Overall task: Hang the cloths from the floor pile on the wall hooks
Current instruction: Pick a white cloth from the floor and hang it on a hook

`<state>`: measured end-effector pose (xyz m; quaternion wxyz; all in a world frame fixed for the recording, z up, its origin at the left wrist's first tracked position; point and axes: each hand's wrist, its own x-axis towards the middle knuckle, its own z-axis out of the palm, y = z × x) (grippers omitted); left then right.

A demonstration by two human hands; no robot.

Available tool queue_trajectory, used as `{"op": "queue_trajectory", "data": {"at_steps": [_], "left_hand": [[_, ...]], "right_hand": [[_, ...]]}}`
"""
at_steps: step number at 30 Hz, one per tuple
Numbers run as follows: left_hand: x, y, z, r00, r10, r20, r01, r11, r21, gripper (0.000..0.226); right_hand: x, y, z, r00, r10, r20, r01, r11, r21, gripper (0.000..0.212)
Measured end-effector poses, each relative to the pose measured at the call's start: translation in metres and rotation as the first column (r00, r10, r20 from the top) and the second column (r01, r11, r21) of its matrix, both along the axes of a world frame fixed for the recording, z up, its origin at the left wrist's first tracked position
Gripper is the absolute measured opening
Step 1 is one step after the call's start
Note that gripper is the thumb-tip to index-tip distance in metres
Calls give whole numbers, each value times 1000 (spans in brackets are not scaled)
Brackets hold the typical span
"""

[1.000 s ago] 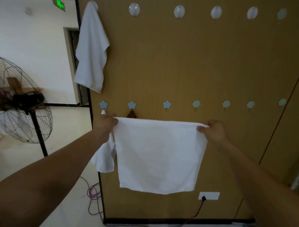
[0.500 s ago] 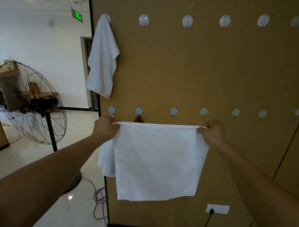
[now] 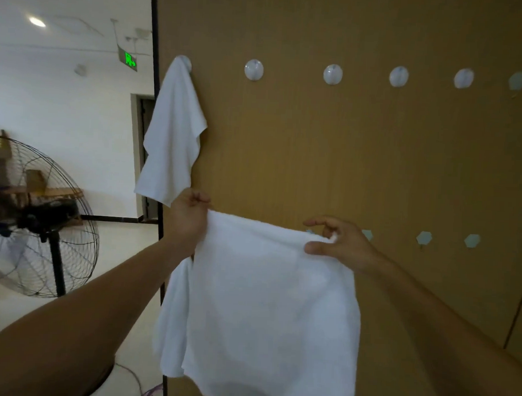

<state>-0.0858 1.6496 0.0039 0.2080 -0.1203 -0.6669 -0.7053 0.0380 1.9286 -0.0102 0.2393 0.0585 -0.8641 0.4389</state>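
a fan [image 3: 40, 218] is seen at far left. one white cloth [image 3: 173, 134] is hung from the upper-left round hook [image 3: 185, 63]. a second cloth [image 3: 273, 303] is held spread before the wall panel [image 3: 345, 156]: its left corner is gripped by the left hand [image 3: 188, 218], its right edge pinched by the right hand [image 3: 338, 241].

both hands [image 3: 190, 218] [image 3: 338, 243] pinch a white cloth [image 3: 272, 312] before the hooked wall [image 3: 345, 156]
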Motion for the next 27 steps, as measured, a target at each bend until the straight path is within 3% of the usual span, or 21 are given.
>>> {"op": "queue_trajectory", "data": {"at_steps": [2,4,7,9,12,14,16,20,25,27], "left_hand": [[-20,1,13,995,-91,-31,88,993,-74,31],[-39,0,24,966,-234,-107,188,926,-327,13],[-64,-3,40,888,-450,-89,260,653,-711,37],[-77,-1,53,843,-528,-104,242,545,-803,34],[-100,0,77,844,-507,-174,235,642,-730,33],[-118,4,95,874,-401,-276,98,701,-707,33],[-134,15,115,870,-291,-398,-40,763,-645,30],[-162,43,173,841,-114,-529,-142,896,-420,31],[-196,61,253,727,145,-672,-425,863,-273,26],[-210,68,280,716,189,-672,-447,864,-233,21]], "right_hand": [[-21,-4,15,1000,-15,-27,14,999,-51,29],[-46,-8,30,989,-92,-115,77,988,-132,27],[-79,-17,50,947,-175,-270,143,980,-136,21],[-99,-22,64,930,-210,-300,194,978,-82,23],[-128,-27,85,909,-265,-323,281,960,1,24],[-146,-31,100,887,-287,-362,312,950,9,23],[-164,-35,120,853,-324,-409,350,937,-11,24],[-198,-40,181,764,-400,-506,412,906,-94,23],[-242,-41,262,665,-428,-612,447,885,-134,19],[-260,-41,292,626,-445,-640,473,870,-143,19]]}}
